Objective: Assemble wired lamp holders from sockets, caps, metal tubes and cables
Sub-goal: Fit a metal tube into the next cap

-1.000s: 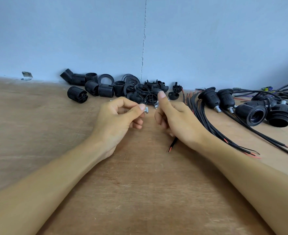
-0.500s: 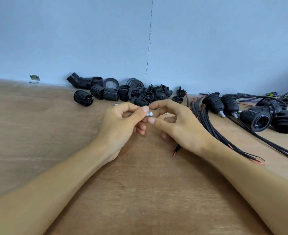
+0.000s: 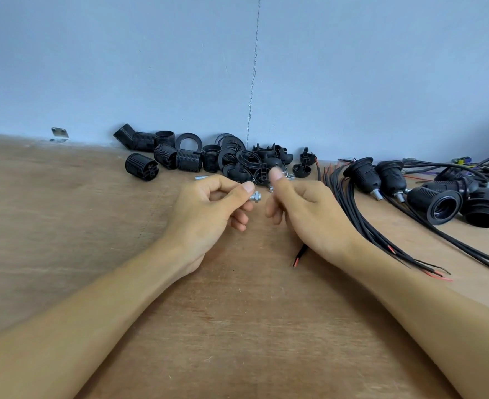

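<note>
cam head-worn, wide | looks fwd+down | near: left hand, right hand centre | table to wall

My left hand pinches short threaded metal tube thumb-to-forefinger, above desk. My right hand just beside, clear of tube, thumb up, fingers curled. Cable end pokes out under it, grip hidden. Black sockets, caps piled by wall. Cable bundle, assembled holders at right.
</note>
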Demonstrator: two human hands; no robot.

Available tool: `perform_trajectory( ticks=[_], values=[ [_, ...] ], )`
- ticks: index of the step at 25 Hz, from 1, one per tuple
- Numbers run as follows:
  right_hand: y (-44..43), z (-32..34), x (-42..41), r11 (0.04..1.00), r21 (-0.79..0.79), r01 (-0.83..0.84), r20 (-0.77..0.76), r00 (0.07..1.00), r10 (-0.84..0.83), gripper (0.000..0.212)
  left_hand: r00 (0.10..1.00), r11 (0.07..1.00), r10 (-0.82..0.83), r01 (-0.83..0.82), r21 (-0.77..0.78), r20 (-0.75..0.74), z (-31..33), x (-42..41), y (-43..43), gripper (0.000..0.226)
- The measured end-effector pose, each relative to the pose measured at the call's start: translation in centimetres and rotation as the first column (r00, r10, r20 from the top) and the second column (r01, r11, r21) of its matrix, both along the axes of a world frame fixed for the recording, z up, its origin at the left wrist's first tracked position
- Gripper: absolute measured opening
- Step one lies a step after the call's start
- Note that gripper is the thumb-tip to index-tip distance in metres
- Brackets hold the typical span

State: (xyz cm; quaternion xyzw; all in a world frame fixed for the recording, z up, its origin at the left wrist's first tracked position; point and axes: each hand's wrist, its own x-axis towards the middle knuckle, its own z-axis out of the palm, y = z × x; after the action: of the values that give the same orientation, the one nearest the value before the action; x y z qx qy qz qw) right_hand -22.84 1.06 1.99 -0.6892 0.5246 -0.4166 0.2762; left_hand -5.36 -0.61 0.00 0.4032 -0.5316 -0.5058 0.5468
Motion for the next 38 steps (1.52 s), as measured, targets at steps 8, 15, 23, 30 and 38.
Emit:
perform_trajectory(
  ticks=[8, 15, 23, 30, 38],
  values=[
    [0.0, -0.2, -0.1, 0.990, -0.077, -0.118, 0.006, 0.993, 0.118, 0.012, 1.000, 1.000, 0.019, -0.019, 0.002, 0.006, 0.1, 0.3, -0.1, 0.015],
    [0.0, 0.0, -0.2, 1.000, -0.017, -0.007, 0.061, 0.998, 0.008, 0.026, 0.999, 0.999, 0.036, -0.036, 0.022, 0.002, 0.0, 0.2, -0.2, 0.016],
    [-0.2, -0.5, -0.1, 0.993, -0.051, 0.104, -0.120, 0.987, -0.110, 0.061, 0.998, 1.000, -0.008, 0.007, 0.016, 0.059, -0.1, 0.1, -0.1, 0.011],
    [-0.2, -0.7, -0.3, 0.989, -0.107, -0.101, -0.071, 0.993, 0.093, 0.025, 1.000, 0.999, 0.009, -0.010, 0.036, 0.023, -0.1, 0.1, -0.2, 0.008],
    [-1.0, -1.4, -0.9, 0.970, -0.210, 0.119, -0.379, 0.905, -0.193, 0.020, 0.869, 0.916, 0.393, -0.338, -0.218, 0.301, 0.2, 1.2, -0.7, 0.005]
  ],
)
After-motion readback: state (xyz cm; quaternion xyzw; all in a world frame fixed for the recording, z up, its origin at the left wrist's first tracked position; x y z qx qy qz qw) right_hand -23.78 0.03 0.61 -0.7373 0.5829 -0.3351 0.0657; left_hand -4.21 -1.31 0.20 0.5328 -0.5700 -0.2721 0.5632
